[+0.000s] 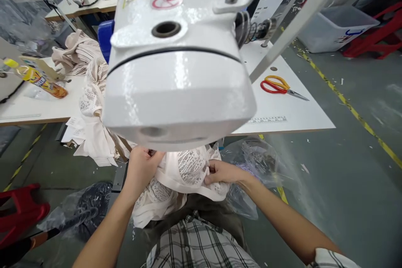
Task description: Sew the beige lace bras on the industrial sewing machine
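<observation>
Below the white head of a sewing machine [182,88], a cream lace bra [190,167] lies across my lap. My left hand [146,165] pinches its band at the left, partly hidden by the machine head. At the right side of the lace cup, my right hand [222,171] has thumb and fingers closed on the bra's edge. More cream lace garments [157,201] rest under it on my legs. The needle area is hidden behind the machine head.
Cream garments [94,104] hang over the table edge at left, near a drink bottle [44,81]. Red-and-orange scissors [281,87] and a ruler [266,119] lie on the white table [301,111]. A plastic bag [254,159] is on the floor at right.
</observation>
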`<act>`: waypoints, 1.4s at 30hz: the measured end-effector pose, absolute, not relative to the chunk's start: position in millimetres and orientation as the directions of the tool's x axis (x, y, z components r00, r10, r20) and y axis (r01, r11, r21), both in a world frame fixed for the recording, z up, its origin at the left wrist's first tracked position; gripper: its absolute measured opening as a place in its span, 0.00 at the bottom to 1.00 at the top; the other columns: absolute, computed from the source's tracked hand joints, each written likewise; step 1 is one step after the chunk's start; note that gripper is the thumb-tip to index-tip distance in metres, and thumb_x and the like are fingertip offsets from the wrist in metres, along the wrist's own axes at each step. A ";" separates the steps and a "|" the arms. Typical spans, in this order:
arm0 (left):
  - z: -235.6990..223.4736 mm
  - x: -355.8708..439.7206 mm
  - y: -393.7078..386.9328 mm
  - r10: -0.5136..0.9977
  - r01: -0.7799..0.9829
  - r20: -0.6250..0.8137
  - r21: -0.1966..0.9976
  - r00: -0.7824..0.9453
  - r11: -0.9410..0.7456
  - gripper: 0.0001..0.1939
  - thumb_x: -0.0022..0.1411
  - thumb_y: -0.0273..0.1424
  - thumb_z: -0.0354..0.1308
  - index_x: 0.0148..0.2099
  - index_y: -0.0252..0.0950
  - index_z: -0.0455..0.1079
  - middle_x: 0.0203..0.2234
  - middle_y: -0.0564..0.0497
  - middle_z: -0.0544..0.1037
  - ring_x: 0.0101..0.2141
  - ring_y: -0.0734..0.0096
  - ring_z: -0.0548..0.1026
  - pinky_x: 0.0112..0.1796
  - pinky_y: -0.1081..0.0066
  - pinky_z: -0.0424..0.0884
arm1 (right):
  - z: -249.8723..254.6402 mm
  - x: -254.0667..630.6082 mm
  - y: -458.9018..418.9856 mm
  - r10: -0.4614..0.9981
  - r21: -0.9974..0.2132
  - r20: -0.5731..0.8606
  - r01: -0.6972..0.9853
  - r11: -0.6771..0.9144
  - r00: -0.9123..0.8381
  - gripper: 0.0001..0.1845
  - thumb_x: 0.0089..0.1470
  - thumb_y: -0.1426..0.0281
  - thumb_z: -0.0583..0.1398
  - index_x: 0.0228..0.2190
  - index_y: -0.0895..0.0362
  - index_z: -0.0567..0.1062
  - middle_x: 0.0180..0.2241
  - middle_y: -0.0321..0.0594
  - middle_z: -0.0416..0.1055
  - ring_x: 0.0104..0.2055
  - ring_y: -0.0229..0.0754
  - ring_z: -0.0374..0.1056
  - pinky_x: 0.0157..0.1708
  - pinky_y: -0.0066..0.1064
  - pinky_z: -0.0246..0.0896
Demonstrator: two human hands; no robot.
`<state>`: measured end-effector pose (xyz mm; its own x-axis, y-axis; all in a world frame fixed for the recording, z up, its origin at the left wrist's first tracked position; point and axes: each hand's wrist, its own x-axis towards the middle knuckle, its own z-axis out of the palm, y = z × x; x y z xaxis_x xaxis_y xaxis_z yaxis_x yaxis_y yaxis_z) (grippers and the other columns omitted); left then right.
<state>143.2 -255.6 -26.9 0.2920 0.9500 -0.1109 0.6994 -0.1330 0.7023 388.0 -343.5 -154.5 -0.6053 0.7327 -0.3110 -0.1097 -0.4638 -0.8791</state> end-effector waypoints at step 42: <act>-16.4 146.6 -249.7 0.902 0.685 -0.079 0.679 0.425 -0.264 0.18 0.59 0.42 0.60 0.23 0.38 0.67 0.13 0.54 0.62 0.21 0.69 0.66 0.23 0.71 0.58 | -31.3 380.9 -308.3 0.982 -0.858 -0.101 0.514 -0.004 -0.161 0.12 0.57 0.59 0.63 0.32 0.55 0.77 0.30 0.37 0.75 0.32 0.41 0.69 0.32 0.30 0.57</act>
